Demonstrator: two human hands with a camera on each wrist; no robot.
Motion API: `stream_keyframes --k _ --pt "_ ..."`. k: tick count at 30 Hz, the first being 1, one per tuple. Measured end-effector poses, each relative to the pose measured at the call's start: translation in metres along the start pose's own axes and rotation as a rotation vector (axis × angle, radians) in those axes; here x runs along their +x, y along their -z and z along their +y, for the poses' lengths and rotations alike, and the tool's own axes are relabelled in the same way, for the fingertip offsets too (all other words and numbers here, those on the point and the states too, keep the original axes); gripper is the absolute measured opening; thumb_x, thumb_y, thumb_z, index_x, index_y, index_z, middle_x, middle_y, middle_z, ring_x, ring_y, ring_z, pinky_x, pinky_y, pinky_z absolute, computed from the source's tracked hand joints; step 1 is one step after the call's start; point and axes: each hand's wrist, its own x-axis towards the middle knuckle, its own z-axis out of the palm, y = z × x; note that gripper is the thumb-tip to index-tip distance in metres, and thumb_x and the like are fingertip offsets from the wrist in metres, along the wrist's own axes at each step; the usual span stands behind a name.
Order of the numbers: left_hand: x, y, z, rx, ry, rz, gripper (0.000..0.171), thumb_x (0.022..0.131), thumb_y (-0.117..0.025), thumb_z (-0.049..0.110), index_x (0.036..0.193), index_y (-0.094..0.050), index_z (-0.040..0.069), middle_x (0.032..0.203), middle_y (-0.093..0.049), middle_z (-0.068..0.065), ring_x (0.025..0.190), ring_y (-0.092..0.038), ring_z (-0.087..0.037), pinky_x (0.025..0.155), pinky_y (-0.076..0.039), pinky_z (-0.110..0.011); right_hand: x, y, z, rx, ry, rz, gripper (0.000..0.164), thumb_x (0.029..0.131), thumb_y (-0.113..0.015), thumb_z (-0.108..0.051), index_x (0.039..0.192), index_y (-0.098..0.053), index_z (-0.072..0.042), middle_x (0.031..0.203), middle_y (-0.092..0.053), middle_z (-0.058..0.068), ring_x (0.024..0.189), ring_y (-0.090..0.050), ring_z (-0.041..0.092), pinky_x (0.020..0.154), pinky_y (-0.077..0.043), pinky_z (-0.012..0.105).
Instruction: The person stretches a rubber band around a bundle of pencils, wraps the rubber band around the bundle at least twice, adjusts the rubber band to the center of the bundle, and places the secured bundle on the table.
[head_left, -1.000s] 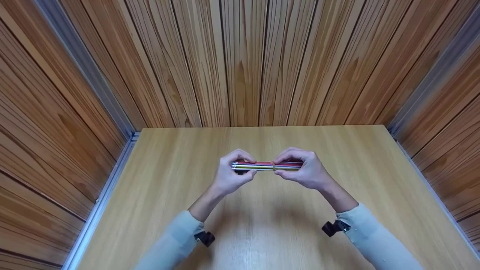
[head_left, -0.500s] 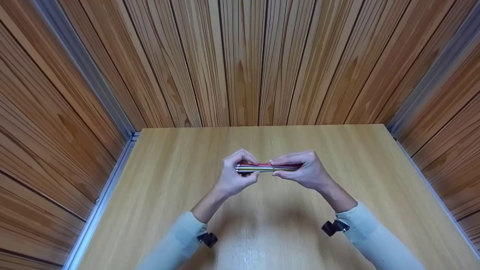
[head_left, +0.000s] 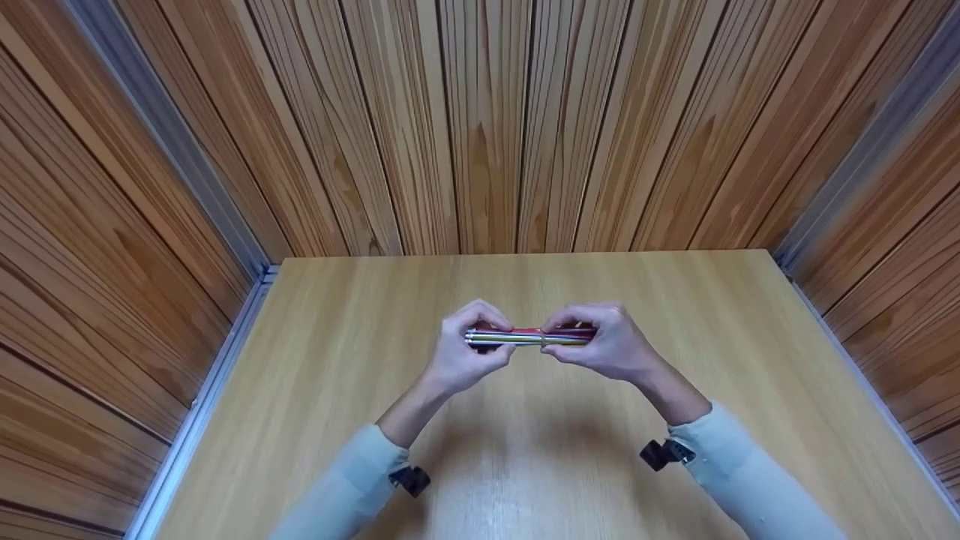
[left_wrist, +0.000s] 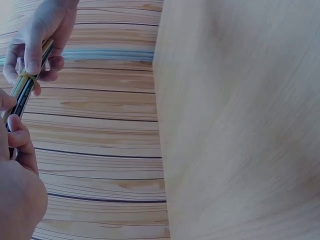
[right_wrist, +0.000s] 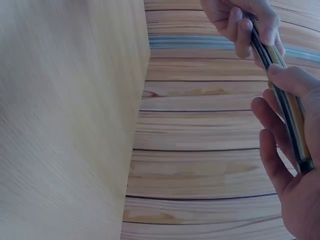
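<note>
A bundle of pencils [head_left: 527,337], with red, white, green and dark barrels, lies level between my two hands above the table. My left hand [head_left: 459,361] grips its left end between thumb and fingers, with pale pencil ends showing inside the curl. On the right part, my right hand [head_left: 621,351] pinches the bundle, fingertips on the far side and thumb on the near side. A yellow rubber band [left_wrist: 26,76] circles the pencils right by the right thumb and fingertips. The right wrist view shows dark and yellow pencils [right_wrist: 285,102] running into the right palm.
Beneath the hands is a light wooden table [head_left: 510,442]. Wood-plank walls [head_left: 487,150] rise behind it and at both sides, with metal rails [head_left: 202,390] along the side edges. A small black camera [head_left: 411,480] sits on each sleeve cuff.
Both hands and the bundle shift slightly right, then back left. The right fingers lie straighter along the pencils half a second ago and are bent at the band now.
</note>
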Motion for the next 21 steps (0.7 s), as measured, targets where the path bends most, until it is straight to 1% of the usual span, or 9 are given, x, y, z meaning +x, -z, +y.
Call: stream_keyframes --k 5,10,13,16,19,21 --pt "0.0035 -0.0026 0.0023 0.013 -0.025 0.022 0.02 0.085 -0.081 -0.012 0.102 -0.074 -0.004 0.101 -0.073 -0.025 0.078 -0.062 -0.003 0.064 -0.05 -0.017 0.0055 -0.0019 -0.0033 -0.038 0.059 0.035 0.028 0.081 -0.093 0.012 0.104 -0.085 -0.001 0.093 -0.086 0.014 0.078 -0.081 0.017 0.078 -0.061 0.012" --pt "0.0027 -0.0023 0.0019 0.039 -0.002 0.014 0.019 0.087 -0.082 -0.011 0.103 -0.074 -0.003 0.103 -0.074 -0.023 0.079 -0.063 -0.004 0.066 -0.051 -0.017 0.0089 -0.0019 -0.0034 -0.085 0.083 0.028 0.029 0.081 -0.096 0.008 0.106 -0.087 -0.002 0.094 -0.087 0.013 0.077 -0.084 0.024 0.077 -0.061 0.011" --pt "0.0013 -0.001 0.0008 0.03 0.026 0.006 0.019 0.089 -0.083 -0.01 0.104 -0.074 -0.003 0.105 -0.074 -0.023 0.084 -0.065 -0.005 0.069 -0.053 -0.018 0.0085 -0.0008 -0.0028 -0.099 0.063 0.005 0.028 0.082 -0.096 0.005 0.107 -0.086 -0.003 0.095 -0.087 0.012 0.076 -0.082 0.022 0.076 -0.061 0.013" --pt "-0.0005 0.0005 -0.0016 0.018 0.042 0.012 0.019 0.089 -0.083 -0.01 0.104 -0.075 -0.003 0.105 -0.075 -0.024 0.087 -0.066 -0.005 0.071 -0.054 -0.019 0.006 0.0009 -0.003 -0.126 0.016 -0.023 0.03 0.083 -0.096 0.004 0.108 -0.081 -0.004 0.095 -0.085 0.01 0.077 -0.079 0.019 0.073 -0.063 0.019" --pt "-0.0019 0.0013 -0.0026 0.011 0.042 0.029 0.019 0.087 -0.084 -0.01 0.103 -0.075 -0.004 0.104 -0.075 -0.025 0.086 -0.066 -0.006 0.069 -0.053 -0.019 0.0048 0.0024 -0.0043 -0.201 -0.019 -0.067 0.029 0.085 -0.095 0.002 0.108 -0.078 -0.006 0.095 -0.084 0.008 0.078 -0.077 0.017 0.072 -0.065 0.025" --pt "-0.0024 0.0009 -0.0025 0.008 0.045 0.028 0.019 0.088 -0.085 -0.01 0.103 -0.075 -0.004 0.104 -0.075 -0.025 0.088 -0.067 -0.006 0.07 -0.053 -0.019 0.005 0.0029 -0.0055 -0.257 -0.02 -0.083 0.028 0.086 -0.094 0.002 0.107 -0.078 -0.006 0.093 -0.084 0.007 0.076 -0.076 0.016 0.069 -0.065 0.028"
